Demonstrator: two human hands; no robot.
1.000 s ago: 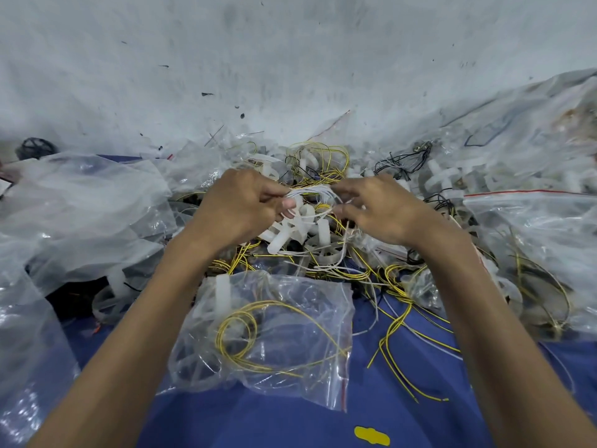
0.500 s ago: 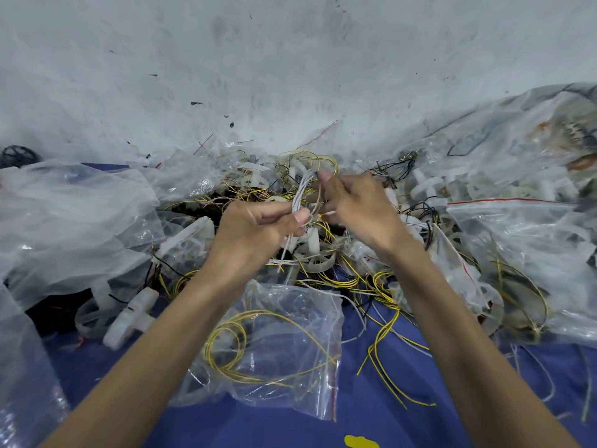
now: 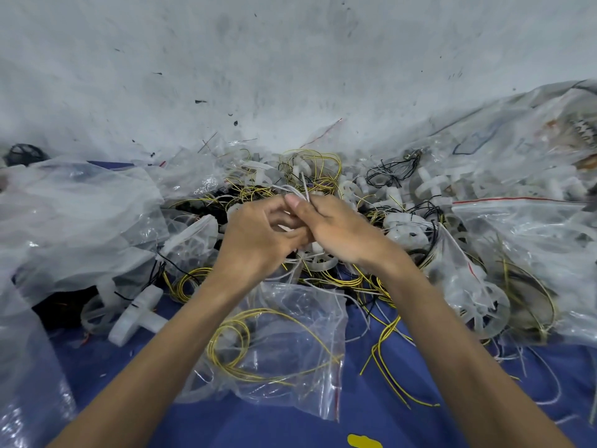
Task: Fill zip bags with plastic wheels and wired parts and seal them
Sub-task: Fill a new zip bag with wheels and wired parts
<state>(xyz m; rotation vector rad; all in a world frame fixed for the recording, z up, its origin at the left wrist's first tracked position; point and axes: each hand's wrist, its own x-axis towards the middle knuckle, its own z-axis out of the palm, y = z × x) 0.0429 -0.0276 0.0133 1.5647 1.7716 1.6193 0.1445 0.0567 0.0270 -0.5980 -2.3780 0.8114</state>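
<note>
My left hand (image 3: 255,240) and my right hand (image 3: 342,231) meet above the middle of the pile, and both pinch a bundle of thin white wires (image 3: 302,189) that sticks up between the fingertips. Under the hands lies a white plastic wheel (image 3: 318,261) among tangled yellow wires (image 3: 365,281). In front of my forearms rests a clear zip bag (image 3: 284,347) with a red seal line, holding a coil of yellow wire and a pale plastic part. What the wire bundle is attached to is hidden by my palms.
Crumpled clear bags (image 3: 74,221) are heaped at the left, and filled zip bags (image 3: 523,253) with wheels and wires at the right. Loose white wheels (image 3: 135,315) lie at the near left. The blue cloth (image 3: 371,399) shows in front; a grey wall (image 3: 290,76) rises behind.
My hands have drawn closer together and now overlap. The white wire bundle has been gathered tighter, with its end poking up above my fingertips. The view has shifted slightly.
</note>
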